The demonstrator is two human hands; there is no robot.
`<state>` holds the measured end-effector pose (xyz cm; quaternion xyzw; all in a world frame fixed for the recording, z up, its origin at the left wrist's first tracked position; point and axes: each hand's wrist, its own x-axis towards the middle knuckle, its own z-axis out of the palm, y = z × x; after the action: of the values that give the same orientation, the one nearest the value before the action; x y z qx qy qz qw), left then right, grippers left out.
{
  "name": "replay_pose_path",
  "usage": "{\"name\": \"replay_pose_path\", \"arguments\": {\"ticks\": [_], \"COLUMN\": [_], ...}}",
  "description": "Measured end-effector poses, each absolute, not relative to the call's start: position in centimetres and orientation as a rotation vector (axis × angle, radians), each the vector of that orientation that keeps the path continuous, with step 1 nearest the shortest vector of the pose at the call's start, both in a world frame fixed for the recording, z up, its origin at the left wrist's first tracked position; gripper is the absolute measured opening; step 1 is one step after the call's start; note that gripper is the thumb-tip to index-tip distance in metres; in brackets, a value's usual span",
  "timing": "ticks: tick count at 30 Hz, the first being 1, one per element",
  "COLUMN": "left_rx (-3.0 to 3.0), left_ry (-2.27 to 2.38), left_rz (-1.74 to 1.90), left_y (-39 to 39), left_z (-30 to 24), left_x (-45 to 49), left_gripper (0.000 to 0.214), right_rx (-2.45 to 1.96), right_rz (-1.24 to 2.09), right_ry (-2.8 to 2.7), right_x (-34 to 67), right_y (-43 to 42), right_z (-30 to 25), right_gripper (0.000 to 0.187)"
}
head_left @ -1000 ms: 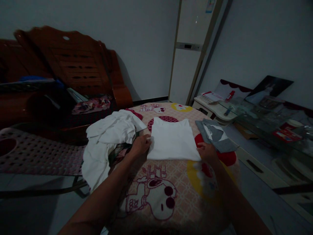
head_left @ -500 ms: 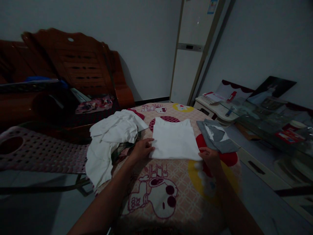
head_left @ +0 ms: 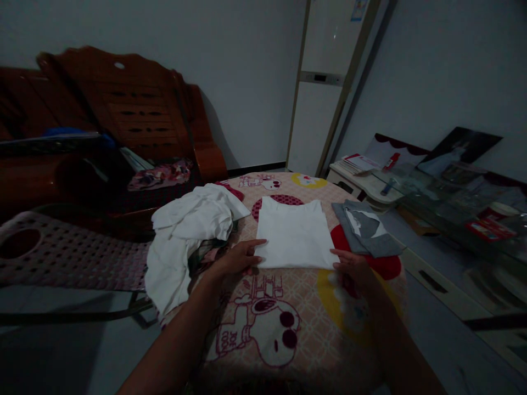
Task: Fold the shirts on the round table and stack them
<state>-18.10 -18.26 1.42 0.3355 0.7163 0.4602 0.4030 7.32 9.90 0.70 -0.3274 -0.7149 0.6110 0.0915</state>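
A white T-shirt [head_left: 293,233] lies folded into a flat, near-square shape on the round table, its neckline at the far side. At its lower left corner is my left hand [head_left: 239,257], index finger and thumb apart, fingertips touching the edge of the cloth. My right hand [head_left: 353,264] is at the lower right corner, its finger and thumb also apart against the side edge. Just right of the shirt lies a folded grey garment [head_left: 366,233] with a white patch. A loose heap of white clothes [head_left: 197,219] sits to the left and hangs over the table's edge.
A patterned cloth [head_left: 304,340] with cartoon dogs covers the table. A woven lounge chair [head_left: 78,252] stands at the left, before a wooden sofa [head_left: 135,109]. On the right is a glass-topped cabinet [head_left: 453,203] with a framed picture [head_left: 457,151]. A tall white air conditioner [head_left: 315,120] stands behind.
Both hands have loosened from the shirt's near corners. My left index finger now stretches onto the cloth, and my right fingers have slid slightly inward along the side edge.
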Motion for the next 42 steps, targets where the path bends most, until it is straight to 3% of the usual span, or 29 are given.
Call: {"name": "replay_pose_path", "arguments": {"ticks": [7,13,19,24,29,32,37,42], "left_rx": [0.903,1.006,1.346,1.676,1.876,1.964,2.009,1.986], "left_ry": [1.984,2.187,2.566,2.182,2.141,2.192,2.266,2.252], "left_rz": [1.075,0.85,0.748,0.712,0.516,0.52,0.556,0.615], "left_y": [-18.3,-18.4,-17.4,-16.0,-15.0,-15.1,-15.4,-15.4], "left_z": [1.6,1.9,3.6,4.0,1.4,0.1,-1.4,-1.9], "left_x": [-18.2,-18.8,-17.5,-14.4,-12.9,-12.8,-13.2,-13.7], "left_gripper": [0.057,0.049,0.045,0.043,0.038,0.032,0.041,0.051], "right_rx": [-0.988,-0.981,-0.786,-0.306,0.042,0.079,0.02,-0.045], "right_rz": [1.613,1.498,0.772,0.543,0.29,0.195,0.122,0.02], "right_ry": [-2.125,-2.221,-2.353,-2.599,-2.845,-2.836,-2.782,-2.796], "right_x": [6.9,7.2,6.8,5.9,5.3,5.5,5.8,5.3], "right_y": [10.4,10.9,10.2,7.3,4.8,4.7,5.4,5.6], "right_z": [-0.4,-0.3,1.4,2.0,1.1,0.2,-1.0,-1.8], "right_gripper": [0.049,0.046,0.028,0.025,0.022,0.028,0.043,0.031]}}
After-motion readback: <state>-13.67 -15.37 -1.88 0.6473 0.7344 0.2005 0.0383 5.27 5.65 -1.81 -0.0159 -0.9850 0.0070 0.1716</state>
